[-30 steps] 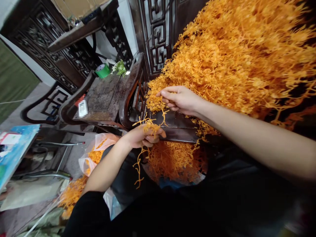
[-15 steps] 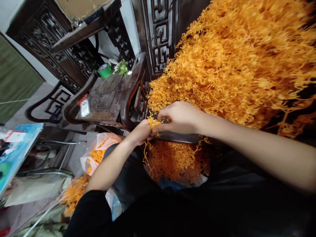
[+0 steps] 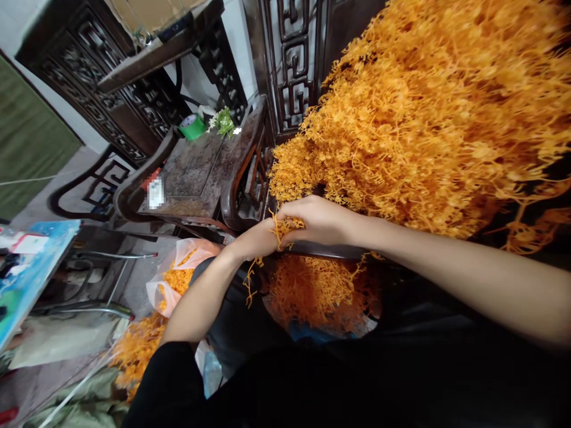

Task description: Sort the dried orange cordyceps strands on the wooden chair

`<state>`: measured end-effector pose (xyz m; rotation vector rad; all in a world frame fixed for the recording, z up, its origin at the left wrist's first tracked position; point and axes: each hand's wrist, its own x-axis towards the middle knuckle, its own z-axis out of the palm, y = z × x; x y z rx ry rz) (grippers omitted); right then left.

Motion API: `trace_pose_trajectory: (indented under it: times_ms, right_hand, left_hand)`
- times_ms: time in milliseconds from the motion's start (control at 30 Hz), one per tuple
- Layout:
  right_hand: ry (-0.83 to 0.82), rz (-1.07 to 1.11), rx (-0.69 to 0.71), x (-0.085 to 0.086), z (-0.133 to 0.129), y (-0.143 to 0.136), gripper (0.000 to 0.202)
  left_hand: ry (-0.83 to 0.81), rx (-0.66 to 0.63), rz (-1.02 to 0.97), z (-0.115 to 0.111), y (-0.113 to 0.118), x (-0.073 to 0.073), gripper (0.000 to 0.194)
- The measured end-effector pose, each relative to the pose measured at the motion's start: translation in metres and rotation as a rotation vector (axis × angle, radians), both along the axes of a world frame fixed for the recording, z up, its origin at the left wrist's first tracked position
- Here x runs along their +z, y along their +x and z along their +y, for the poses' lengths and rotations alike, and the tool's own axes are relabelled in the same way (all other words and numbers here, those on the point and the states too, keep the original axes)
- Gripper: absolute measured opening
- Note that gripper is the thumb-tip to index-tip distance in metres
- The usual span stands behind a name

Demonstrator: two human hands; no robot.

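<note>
While the two hands are together in the head view, the left hand (image 3: pixel 259 239) is closed on an orange sprig (image 3: pixel 285 227), and a branched strand hangs below. The right hand (image 3: pixel 322 220) meets it with curved fingers; how firmly these grip cannot be told. The sprig lies between the large orange heap (image 3: pixel 428 119) and the lower orange bundle (image 3: pixel 312 285), above the bundle and near the dark seat edge (image 3: pixel 332 250). Handling of a single sprig appears to be the step in hand; any further move would call for a steady left grip and light right fingertips.
</note>
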<state>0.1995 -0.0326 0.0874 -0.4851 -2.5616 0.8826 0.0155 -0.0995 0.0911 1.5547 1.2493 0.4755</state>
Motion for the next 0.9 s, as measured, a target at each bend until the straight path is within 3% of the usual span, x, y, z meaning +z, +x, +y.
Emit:
trace_pose_trajectory:
  times_ms: [100, 233, 333, 433, 533, 600, 733, 833, 900]
  right_hand:
    - [-0.018, 0.025, -0.036, -0.004, -0.002, -0.004, 0.030]
    - [-0.125, 0.089, -0.012, -0.009, -0.004, -0.008, 0.023]
    - [-0.172, 0.173, 0.080, -0.012, -0.007, -0.008, 0.016]
    - [-0.087, 0.232, 0.079, -0.011, -0.016, -0.008, 0.015]
    - [0.008, 0.265, 0.056, -0.001, -0.035, -0.005, 0.019]
    - [0.028, 0.275, 0.122, 0.010, -0.050, -0.002, 0.019]
    - [-0.135, 0.191, 0.257, 0.025, -0.057, 0.010, 0.020]
    - [-0.377, -0.038, 0.247, 0.025, -0.038, 0.019, 0.028]
    - [-0.523, -0.136, 0.164, 0.023, -0.024, 0.023, 0.032]
  left_hand:
    - [0.038, -0.028, 0.080, 0.004, -0.008, -0.006, 0.008]
    - [0.221, -0.074, 0.127, 0.007, -0.014, -0.009, 0.016]
    - [0.283, 0.062, 0.311, 0.007, -0.016, -0.004, 0.042]
    - [0.270, 0.241, 0.515, 0.009, -0.016, 0.002, 0.063]
    - [0.356, 0.360, 0.583, 0.017, -0.014, 0.008, 0.062]
    - [0.462, 0.450, 0.595, 0.025, -0.013, 0.012, 0.056]
    - [0.540, 0.526, 0.380, 0.038, -0.012, 0.014, 0.041]
    - [0.351, 0.545, -0.024, 0.038, -0.009, 0.013, 0.030]
    - [0.163, 0.556, -0.260, 0.034, -0.007, 0.013, 0.024]
